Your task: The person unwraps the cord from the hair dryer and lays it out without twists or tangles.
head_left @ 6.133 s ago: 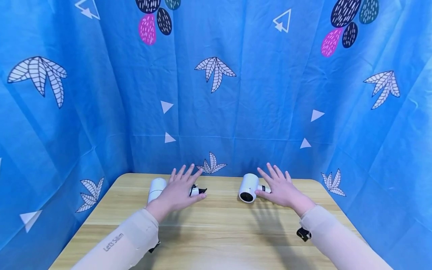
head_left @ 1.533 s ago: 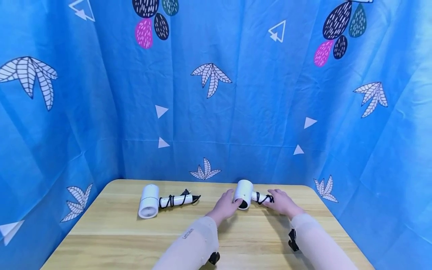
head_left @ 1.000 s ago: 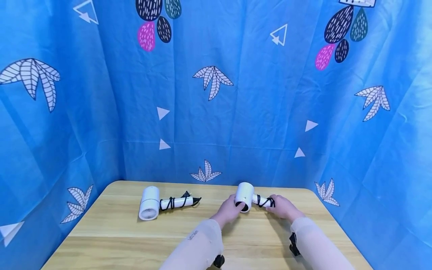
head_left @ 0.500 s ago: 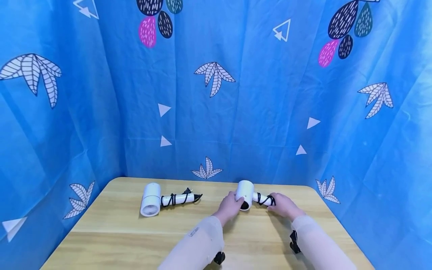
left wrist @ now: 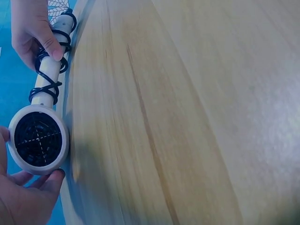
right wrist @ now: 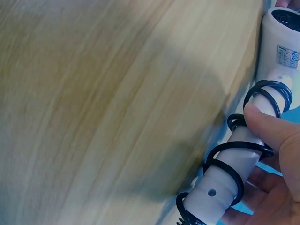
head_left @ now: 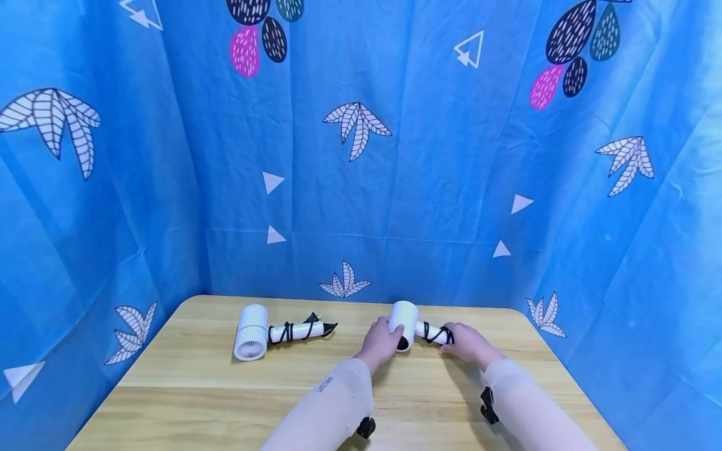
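A white hair dryer (head_left: 403, 316) lies at the back right of the table, its black cord wound round the handle. My left hand (head_left: 378, 344) holds the barrel from the left, thumb near the dark end grille (left wrist: 38, 139). On the handle (right wrist: 227, 161), my right hand (right wrist: 281, 164) grips over the cord, with the thumb along the near side and the fingers behind. A second white hair dryer (head_left: 251, 332) lies untouched at the back left, its cord also wrapped round its handle.
The light wooden table (head_left: 242, 407) ends at a back edge close behind both dryers. A blue patterned curtain (head_left: 361, 207) hangs round the back and sides. Black camera mounts (head_left: 488, 406) sit under the sleeves.
Both hands were spread over the two dryers; the left crossed from the left dryer to the right one. Both now hold the right dryer, which has shifted slightly left.
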The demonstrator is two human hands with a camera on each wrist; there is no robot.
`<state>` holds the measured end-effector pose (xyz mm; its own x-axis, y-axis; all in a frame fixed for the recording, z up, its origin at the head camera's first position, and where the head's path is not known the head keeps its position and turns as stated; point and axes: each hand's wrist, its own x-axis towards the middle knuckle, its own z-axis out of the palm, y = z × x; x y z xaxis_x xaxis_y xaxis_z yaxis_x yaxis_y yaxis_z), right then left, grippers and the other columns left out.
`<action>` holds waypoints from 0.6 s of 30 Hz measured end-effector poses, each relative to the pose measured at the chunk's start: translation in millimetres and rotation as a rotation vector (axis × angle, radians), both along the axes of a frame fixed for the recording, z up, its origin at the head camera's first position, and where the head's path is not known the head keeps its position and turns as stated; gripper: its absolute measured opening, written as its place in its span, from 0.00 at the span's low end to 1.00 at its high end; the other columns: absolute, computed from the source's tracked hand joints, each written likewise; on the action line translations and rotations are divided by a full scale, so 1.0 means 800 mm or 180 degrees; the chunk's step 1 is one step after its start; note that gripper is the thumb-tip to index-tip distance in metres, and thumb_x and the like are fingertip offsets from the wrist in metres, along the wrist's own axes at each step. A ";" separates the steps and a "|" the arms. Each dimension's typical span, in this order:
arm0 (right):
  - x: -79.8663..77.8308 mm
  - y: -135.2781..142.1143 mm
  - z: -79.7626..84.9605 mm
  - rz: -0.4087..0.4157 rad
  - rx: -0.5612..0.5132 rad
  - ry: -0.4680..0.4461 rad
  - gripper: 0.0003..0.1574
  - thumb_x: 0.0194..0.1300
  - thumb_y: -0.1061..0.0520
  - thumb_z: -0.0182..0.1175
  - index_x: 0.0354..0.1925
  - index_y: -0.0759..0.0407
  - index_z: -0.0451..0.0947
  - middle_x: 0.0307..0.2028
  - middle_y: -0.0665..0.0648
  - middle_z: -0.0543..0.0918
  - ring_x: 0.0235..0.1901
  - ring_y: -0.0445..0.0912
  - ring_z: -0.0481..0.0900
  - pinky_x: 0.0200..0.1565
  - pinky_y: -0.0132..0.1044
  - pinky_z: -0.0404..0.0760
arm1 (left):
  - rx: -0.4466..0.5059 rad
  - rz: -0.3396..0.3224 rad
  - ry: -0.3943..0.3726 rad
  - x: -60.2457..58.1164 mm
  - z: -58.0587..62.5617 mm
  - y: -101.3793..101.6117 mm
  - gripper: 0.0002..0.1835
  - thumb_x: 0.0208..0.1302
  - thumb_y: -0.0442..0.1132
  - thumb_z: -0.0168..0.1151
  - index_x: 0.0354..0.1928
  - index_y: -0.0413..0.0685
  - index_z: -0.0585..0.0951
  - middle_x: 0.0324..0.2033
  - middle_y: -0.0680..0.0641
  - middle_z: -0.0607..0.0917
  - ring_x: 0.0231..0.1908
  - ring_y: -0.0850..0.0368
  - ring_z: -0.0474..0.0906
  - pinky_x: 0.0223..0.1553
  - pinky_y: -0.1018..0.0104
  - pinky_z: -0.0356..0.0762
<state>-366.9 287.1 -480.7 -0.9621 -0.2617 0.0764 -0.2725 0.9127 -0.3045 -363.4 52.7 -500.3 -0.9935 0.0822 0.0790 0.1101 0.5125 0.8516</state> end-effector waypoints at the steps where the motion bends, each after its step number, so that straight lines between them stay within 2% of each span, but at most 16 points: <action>1: -0.001 -0.001 -0.001 -0.0024 -0.0008 0.0003 0.21 0.57 0.59 0.73 0.46 0.66 0.79 0.33 0.54 0.83 0.34 0.48 0.78 0.44 0.51 0.79 | 0.0001 0.0001 0.0000 0.000 0.000 0.000 0.28 0.75 0.50 0.55 0.65 0.34 0.71 0.52 0.37 0.79 0.55 0.40 0.77 0.61 0.45 0.72; 8: -0.002 -0.002 -0.007 -0.0067 0.0036 0.0058 0.21 0.56 0.58 0.74 0.46 0.63 0.80 0.32 0.54 0.83 0.33 0.47 0.77 0.42 0.49 0.79 | -0.0017 -0.0031 0.0034 -0.002 -0.001 -0.001 0.29 0.74 0.50 0.54 0.66 0.33 0.70 0.55 0.35 0.79 0.57 0.38 0.76 0.62 0.45 0.71; 18: 0.004 -0.008 -0.002 0.0022 0.0029 0.0052 0.18 0.54 0.58 0.75 0.42 0.60 0.80 0.29 0.51 0.80 0.31 0.46 0.76 0.41 0.48 0.79 | -0.0040 -0.0065 -0.0009 -0.002 -0.001 -0.004 0.33 0.72 0.52 0.57 0.68 0.34 0.67 0.54 0.36 0.78 0.56 0.40 0.76 0.60 0.45 0.73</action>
<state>-363.4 281.0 -482.1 -0.9589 -0.2693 0.0896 -0.2838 0.9135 -0.2917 -365.1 49.7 -500.8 -0.9918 0.1033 0.0750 0.1182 0.5209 0.8454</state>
